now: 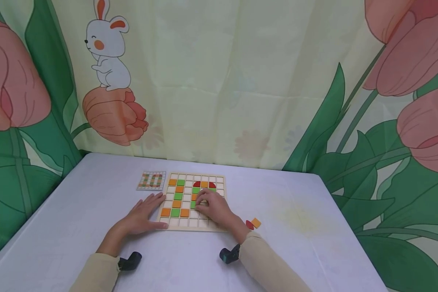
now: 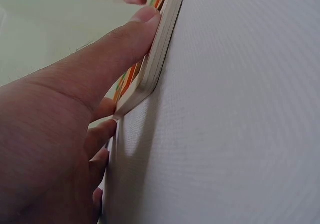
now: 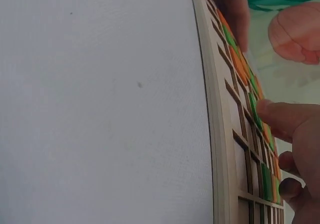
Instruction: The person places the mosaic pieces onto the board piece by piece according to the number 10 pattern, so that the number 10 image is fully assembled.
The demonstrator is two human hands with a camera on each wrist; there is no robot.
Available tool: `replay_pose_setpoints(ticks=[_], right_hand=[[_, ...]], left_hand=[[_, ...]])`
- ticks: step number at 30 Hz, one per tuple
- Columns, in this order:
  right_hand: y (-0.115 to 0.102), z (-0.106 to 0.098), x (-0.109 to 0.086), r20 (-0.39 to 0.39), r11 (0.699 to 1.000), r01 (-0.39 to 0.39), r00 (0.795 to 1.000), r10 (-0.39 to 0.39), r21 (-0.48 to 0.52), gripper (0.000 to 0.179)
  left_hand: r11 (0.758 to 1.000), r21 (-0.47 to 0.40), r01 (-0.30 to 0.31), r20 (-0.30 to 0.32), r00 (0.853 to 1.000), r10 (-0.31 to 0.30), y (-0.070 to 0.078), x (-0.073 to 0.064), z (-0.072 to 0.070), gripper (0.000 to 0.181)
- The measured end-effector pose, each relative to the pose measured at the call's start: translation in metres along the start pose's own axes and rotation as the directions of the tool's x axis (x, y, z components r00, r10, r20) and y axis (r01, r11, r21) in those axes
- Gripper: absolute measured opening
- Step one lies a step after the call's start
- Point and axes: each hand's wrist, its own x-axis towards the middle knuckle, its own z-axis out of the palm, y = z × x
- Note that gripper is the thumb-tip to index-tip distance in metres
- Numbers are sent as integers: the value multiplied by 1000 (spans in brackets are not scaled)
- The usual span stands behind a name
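Note:
A wooden grid board point(image 1: 170, 222) lies on the table, with orange, green and red tiles in some of its cells. My left hand point(image 1: 142, 217) rests at the board's near-left corner, fingers spread along its left side and thumb point(image 2: 142, 31) on the front rim. Over the board's right half is my right hand point(image 1: 215, 206). Its thumb point(image 3: 285, 115) touches a green tile point(image 3: 253, 106) that sits in a cell, while the other fingers are bent beyond it. Part of the tile pattern is hidden under this hand.
A small pattern card point(image 1: 151, 181) lies left of the board, showing a similar coloured grid. Right of the board, beside the right wrist, are a loose orange square tile point(image 1: 256, 222) and a red rounded piece point(image 1: 250, 224). A printed curtain point(image 1: 204, 121) hangs behind the table.

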Motion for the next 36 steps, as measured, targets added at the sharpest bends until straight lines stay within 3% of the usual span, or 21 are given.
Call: replay_pose_setpoints(ticks=[6,13,26,32,36], right_hand=[[6,-11,-8,-14,998,-12,1000,13,64,5],[18,-33,-30,-47,999,-7,999,9,44,12],[49,-70,-83,-110,985,-170,979,171,25,16],[65,-75,-104,-162,982,-188,969,185,-5,16],[70,-74,-115,-149,973,-230,964,222,-37,22]], left_hand=[[1000,2,8,3,1000,-8,1,0,-1,103],[1000,-1,11,11,1000,-11,5,0,0,104],[1000,-9,3,25,1000,-3,1,2,0,105],[1000,-13,-7,17,1000,7,-3,3,1,105],[1000,-11,-20,10,1000,20,-4,3,2,105]])
